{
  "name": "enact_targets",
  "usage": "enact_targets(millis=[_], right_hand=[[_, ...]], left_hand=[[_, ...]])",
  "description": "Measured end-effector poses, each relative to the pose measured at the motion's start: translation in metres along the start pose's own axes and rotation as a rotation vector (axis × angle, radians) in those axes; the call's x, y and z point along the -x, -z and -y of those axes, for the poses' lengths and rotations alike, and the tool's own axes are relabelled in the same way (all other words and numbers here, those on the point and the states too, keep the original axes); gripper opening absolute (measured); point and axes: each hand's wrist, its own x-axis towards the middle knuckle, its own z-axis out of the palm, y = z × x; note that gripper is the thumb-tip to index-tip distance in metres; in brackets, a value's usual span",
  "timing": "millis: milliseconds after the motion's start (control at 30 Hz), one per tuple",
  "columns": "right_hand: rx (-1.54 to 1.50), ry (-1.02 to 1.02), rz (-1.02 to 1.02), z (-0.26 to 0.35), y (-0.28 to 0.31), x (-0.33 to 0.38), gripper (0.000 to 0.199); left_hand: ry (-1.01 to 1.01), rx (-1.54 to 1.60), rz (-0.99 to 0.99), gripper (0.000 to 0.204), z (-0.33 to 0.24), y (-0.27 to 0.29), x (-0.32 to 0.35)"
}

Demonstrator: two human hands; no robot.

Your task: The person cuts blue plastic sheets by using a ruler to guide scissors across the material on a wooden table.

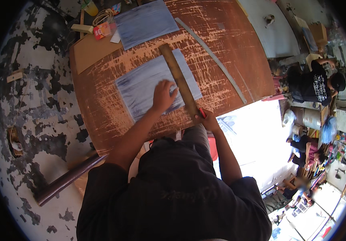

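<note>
A grey-blue sheet with dark streaks (141,86) lies on the worn brown tabletop (104,94). Across its right part runs a long, flat, brownish straightedge (178,78), its near end by the table's front edge. My left hand (165,95) is over the sheet, just left of the straightedge, fingers loosely bent and apart from the thumb, holding nothing that I can see. My right hand (208,119) is closed round a slim red pen or pencil (202,113) at the near end of the straightedge. Whether it also touches the straightedge, I cannot tell.
Another grey-blue sheet (147,23) lies farther back. A long thin metal strip (213,56) slants across the table's right. Brown board (94,52), a red packet (102,31) and coiled cord (102,16) sit far left. Several other people are at the right, one in black (315,86).
</note>
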Motion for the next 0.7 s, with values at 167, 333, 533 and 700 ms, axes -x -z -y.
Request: enact_targets(millis=[167,333,533,700], right_hand=[[0.040,-0.073,-0.168,0.002,-0.006,-0.002,0.046],[0.318,-0.090,-0.381,0.039,-0.008,0.015,0.057],[0.371,-0.046,-0.344,0.036,-0.014,0.016,0.062],[0.347,0.019,-0.344,0.023,-0.013,0.016,0.058]], left_hand=[[-0.175,-0.221,-0.051,0.088,0.032,-0.001,-0.055],[-0.178,-0.317,0.195,0.107,0.031,-0.004,-0.071],[-0.189,-0.296,0.151,0.118,0.028,-0.011,-0.080],[-0.194,-0.283,0.120,0.123,0.024,-0.013,-0.082]])
